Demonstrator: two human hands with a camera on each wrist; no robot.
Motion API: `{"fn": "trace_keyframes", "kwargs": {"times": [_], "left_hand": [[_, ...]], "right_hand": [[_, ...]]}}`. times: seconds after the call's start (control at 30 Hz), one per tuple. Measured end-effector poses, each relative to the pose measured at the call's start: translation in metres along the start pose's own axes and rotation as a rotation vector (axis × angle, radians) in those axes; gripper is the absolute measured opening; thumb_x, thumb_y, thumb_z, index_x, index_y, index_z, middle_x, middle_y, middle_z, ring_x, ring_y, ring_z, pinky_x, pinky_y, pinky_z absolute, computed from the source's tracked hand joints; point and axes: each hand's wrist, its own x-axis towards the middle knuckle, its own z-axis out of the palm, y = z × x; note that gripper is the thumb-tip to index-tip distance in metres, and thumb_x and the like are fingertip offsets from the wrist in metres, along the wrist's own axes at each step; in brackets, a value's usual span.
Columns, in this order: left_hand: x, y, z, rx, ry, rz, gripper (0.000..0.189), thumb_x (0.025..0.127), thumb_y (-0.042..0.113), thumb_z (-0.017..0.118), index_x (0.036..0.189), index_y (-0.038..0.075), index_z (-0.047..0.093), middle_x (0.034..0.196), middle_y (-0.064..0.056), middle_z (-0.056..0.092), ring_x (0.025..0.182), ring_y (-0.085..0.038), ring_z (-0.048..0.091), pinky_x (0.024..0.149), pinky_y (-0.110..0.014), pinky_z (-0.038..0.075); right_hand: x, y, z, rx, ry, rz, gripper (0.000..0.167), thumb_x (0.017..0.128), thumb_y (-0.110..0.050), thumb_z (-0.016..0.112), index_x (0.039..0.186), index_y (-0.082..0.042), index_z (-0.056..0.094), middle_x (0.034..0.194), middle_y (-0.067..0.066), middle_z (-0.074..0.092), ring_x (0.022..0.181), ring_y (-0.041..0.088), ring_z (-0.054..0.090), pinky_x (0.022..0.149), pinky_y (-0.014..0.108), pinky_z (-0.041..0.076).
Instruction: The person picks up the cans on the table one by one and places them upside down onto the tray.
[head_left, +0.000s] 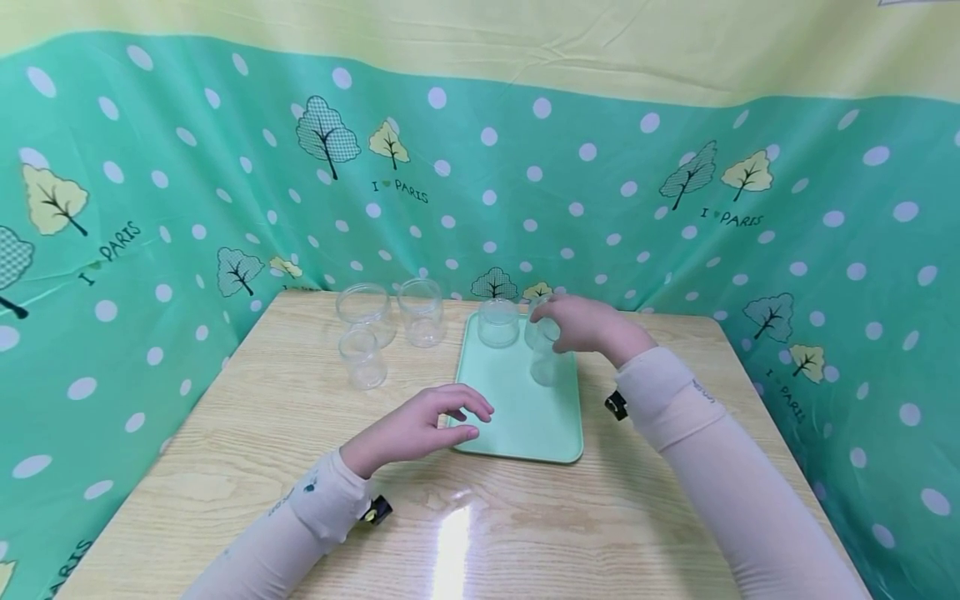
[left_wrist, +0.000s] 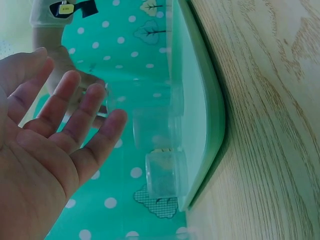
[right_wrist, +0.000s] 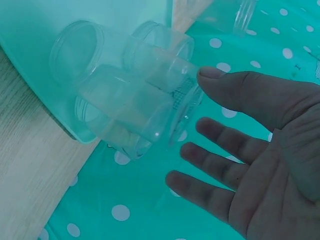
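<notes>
A pale green tray (head_left: 517,425) holds three clear jars. One short jar (head_left: 498,325) is at the tray's back left. A taller jar (head_left: 545,364) stands toward the right edge, and another jar (right_wrist: 107,131) is close behind it, partly hidden in the head view. My right hand (head_left: 588,327) is beside the rim of the tall jar (right_wrist: 125,95), thumb and fingers spread apart without closing round it; whether the thumb touches the rim I cannot tell. Above the tray's front left part hovers my left hand (head_left: 431,422), fingers loosely bent, palm bare (left_wrist: 35,165).
Left of the tray, three more clear vessels stand on the wooden table (head_left: 225,467): a wide one (head_left: 365,317), a tall one (head_left: 422,315) and a small one (head_left: 363,360). A green dotted curtain (head_left: 480,167) encloses the table's back and sides.
</notes>
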Motion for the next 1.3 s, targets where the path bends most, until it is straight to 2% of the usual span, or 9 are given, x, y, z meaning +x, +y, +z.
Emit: {"fn": "trace_keyframes", "kwargs": {"times": [0.2, 0.4, 0.57, 0.8, 0.9, 1.1, 1.3], "left_hand": [[0.000, 0.001, -0.001, 0.010, 0.004, 0.005, 0.019, 0.101, 0.024, 0.068, 0.119, 0.028, 0.069, 0.129, 0.010, 0.065, 0.116, -0.013, 0.061, 0.087, -0.031, 0.057], [-0.001, 0.003, -0.002, 0.008, 0.005, 0.011, 0.021, 0.100, 0.021, 0.069, 0.120, 0.027, 0.069, 0.128, 0.007, 0.066, 0.115, -0.014, 0.062, 0.090, -0.034, 0.057], [0.000, 0.002, -0.002, 0.004, 0.005, 0.013, 0.020, 0.101, 0.022, 0.068, 0.120, 0.027, 0.068, 0.128, 0.009, 0.065, 0.116, -0.014, 0.062, 0.095, -0.040, 0.057], [-0.002, 0.003, -0.003, -0.007, 0.002, -0.005, 0.020, 0.101, 0.026, 0.068, 0.121, 0.028, 0.068, 0.128, 0.010, 0.065, 0.114, -0.017, 0.063, 0.093, -0.039, 0.057], [-0.002, 0.003, -0.003, -0.011, 0.008, -0.013, 0.021, 0.100, 0.022, 0.068, 0.120, 0.028, 0.068, 0.128, 0.010, 0.065, 0.115, -0.016, 0.063, 0.095, -0.042, 0.056], [0.000, 0.003, -0.001, -0.006, 0.007, -0.014, 0.023, 0.100, 0.017, 0.069, 0.120, 0.028, 0.068, 0.127, 0.011, 0.065, 0.116, -0.012, 0.062, 0.095, -0.041, 0.056], [0.000, 0.002, -0.001, 0.000, 0.005, -0.022, 0.020, 0.101, 0.025, 0.068, 0.120, 0.028, 0.068, 0.128, 0.003, 0.067, 0.114, -0.015, 0.063, 0.098, -0.043, 0.055]], "right_hand": [[-0.003, -0.005, -0.001, -0.023, 0.057, -0.004, 0.053, 0.085, -0.009, 0.080, 0.136, -0.018, 0.065, 0.147, 0.013, 0.052, 0.131, 0.033, 0.053, 0.101, 0.051, 0.054], [-0.009, -0.011, 0.000, -0.036, 0.087, 0.002, 0.050, 0.088, -0.014, 0.080, 0.136, -0.018, 0.065, 0.147, 0.011, 0.053, 0.132, 0.033, 0.053, 0.101, 0.052, 0.053], [-0.015, -0.013, 0.002, -0.062, 0.115, -0.019, 0.049, 0.089, -0.015, 0.079, 0.136, -0.017, 0.065, 0.145, 0.011, 0.053, 0.130, 0.032, 0.054, 0.099, 0.051, 0.054], [-0.022, -0.015, 0.007, -0.050, 0.164, -0.035, 0.045, 0.090, -0.015, 0.078, 0.134, -0.017, 0.066, 0.143, 0.010, 0.056, 0.132, 0.033, 0.054, 0.102, 0.051, 0.053], [-0.023, -0.016, 0.013, -0.056, 0.198, -0.035, 0.043, 0.091, -0.017, 0.076, 0.133, -0.017, 0.066, 0.142, 0.009, 0.058, 0.132, 0.034, 0.055, 0.102, 0.051, 0.054], [-0.028, -0.016, 0.022, -0.107, 0.288, -0.070, 0.043, 0.090, -0.019, 0.077, 0.131, -0.016, 0.067, 0.134, 0.008, 0.063, 0.118, 0.031, 0.064, 0.093, 0.048, 0.057], [-0.035, -0.018, 0.025, -0.112, 0.360, -0.113, 0.040, 0.090, -0.017, 0.077, 0.129, -0.014, 0.068, 0.131, 0.007, 0.064, 0.114, 0.029, 0.065, 0.092, 0.046, 0.057]]}}
